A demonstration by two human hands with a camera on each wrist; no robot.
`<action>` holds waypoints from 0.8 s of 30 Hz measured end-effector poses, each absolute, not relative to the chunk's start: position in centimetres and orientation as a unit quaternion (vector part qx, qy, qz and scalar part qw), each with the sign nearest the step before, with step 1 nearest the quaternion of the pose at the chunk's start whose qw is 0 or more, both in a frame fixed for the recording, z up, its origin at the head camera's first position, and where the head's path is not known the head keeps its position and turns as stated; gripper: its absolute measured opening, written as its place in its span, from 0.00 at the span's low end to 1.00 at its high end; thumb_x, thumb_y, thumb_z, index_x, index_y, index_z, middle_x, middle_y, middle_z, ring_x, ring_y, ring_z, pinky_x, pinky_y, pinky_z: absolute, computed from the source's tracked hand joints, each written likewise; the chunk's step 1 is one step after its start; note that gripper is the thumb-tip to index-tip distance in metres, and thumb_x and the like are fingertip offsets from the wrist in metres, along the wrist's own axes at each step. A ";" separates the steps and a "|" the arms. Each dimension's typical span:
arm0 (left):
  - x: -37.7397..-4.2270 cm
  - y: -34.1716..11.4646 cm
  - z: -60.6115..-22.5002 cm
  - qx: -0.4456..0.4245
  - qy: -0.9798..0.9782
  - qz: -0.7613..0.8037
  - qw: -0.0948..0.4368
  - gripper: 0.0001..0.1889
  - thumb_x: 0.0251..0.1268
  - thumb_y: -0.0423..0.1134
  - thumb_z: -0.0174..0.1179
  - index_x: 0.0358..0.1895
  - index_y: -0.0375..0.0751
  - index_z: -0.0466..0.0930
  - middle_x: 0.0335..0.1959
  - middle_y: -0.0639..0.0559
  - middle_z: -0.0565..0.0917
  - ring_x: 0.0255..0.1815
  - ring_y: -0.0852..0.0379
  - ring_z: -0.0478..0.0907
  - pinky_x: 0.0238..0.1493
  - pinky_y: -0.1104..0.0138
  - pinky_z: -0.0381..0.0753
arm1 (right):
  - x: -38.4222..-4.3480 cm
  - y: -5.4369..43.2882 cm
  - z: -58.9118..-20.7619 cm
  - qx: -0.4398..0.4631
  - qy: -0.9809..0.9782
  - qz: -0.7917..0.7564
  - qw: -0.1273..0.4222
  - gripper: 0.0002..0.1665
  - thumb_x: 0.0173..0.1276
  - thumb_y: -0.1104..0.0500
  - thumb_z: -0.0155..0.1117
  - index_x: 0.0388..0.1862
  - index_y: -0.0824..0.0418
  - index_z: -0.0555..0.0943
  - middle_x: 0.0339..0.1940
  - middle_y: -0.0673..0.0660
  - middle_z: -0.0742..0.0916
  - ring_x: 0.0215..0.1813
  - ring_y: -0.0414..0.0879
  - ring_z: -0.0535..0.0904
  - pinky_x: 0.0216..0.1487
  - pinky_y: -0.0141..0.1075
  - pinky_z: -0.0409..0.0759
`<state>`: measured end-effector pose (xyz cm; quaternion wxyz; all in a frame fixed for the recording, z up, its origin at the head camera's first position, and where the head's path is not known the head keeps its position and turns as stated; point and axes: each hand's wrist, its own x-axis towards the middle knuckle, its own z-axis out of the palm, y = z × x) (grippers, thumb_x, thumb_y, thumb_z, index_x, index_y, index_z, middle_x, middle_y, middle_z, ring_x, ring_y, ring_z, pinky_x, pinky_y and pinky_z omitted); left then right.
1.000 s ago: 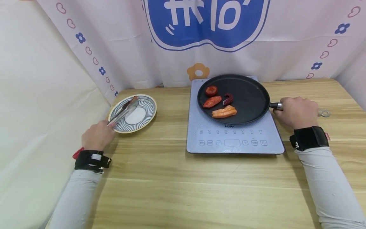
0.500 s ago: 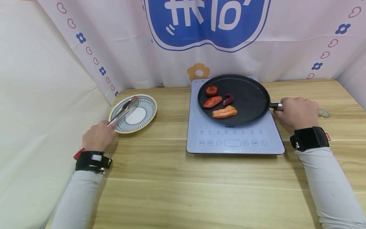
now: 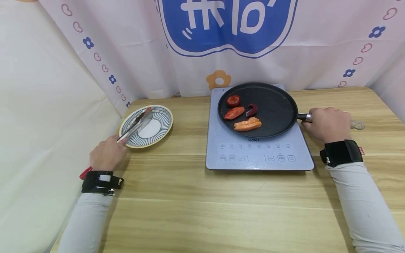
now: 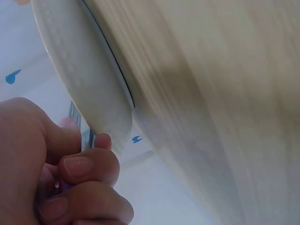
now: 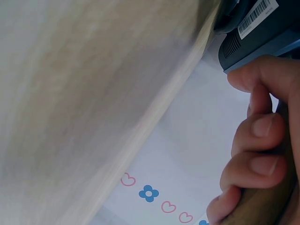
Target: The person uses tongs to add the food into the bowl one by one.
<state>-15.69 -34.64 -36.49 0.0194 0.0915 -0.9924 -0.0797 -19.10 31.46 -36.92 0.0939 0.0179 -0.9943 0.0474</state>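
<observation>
In the head view my left hand (image 3: 107, 154) grips metal tongs (image 3: 134, 127) by the rear end. Their front lies over a patterned plate (image 3: 158, 135), and a reddish-brown bit (image 3: 148, 111) shows at the tips. The left wrist view has curled fingers (image 4: 91, 168) beside the plate's pale underside (image 4: 89, 70). On the right, my right hand (image 3: 330, 124) holds the handle (image 3: 304, 117) of a flat black frying pan (image 3: 275, 105). Left in the pan lie a tomato half (image 3: 233, 101), a red oval piece (image 3: 234, 112), a purple octopus tentacle (image 3: 252, 110) and a salmon piece (image 3: 248, 124).
The pan sits on a pale induction cooktop (image 3: 259, 151) with touch keys along its front. A wooden table (image 3: 196, 211) carries everything. Behind it hangs a printed curtain (image 3: 190, 70), and a plain white sheet (image 3: 47, 123) borders the left side.
My left hand has drawn very slightly back toward me with the tongs. The right hand, pan and food stay as they were; the head view has shifted a touch.
</observation>
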 end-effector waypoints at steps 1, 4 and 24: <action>-15.7 -34.6 -36.5 0.091 -0.992 -0.080 0.020 0.28 0.85 0.59 0.41 0.51 0.35 0.78 0.43 0.24 0.83 0.42 0.24 0.83 0.26 0.46 0.74 | -19.1 31.4 -36.9 0.018 -0.994 0.047 0.093 0.18 0.68 0.51 0.67 0.24 0.62 0.80 0.15 0.57 0.78 0.22 0.59 0.74 0.24 0.52 0.67; -15.6 -34.6 -36.3 0.090 -0.992 -0.081 0.018 0.28 0.85 0.59 0.41 0.51 0.35 0.79 0.42 0.24 0.83 0.41 0.25 0.83 0.25 0.47 0.73 | -19.1 31.3 -36.9 0.016 -0.995 0.045 0.093 0.18 0.68 0.51 0.68 0.24 0.62 0.80 0.15 0.57 0.77 0.22 0.58 0.73 0.24 0.51 0.67; -14.7 -33.9 -35.1 0.091 -0.992 -0.082 0.014 0.28 0.84 0.59 0.44 0.53 0.36 0.80 0.35 0.31 0.82 0.33 0.35 0.79 0.23 0.54 0.70 | -19.2 31.6 -37.1 0.022 -0.994 0.050 0.098 0.17 0.67 0.50 0.67 0.24 0.60 0.80 0.15 0.57 0.77 0.22 0.59 0.73 0.23 0.52 0.67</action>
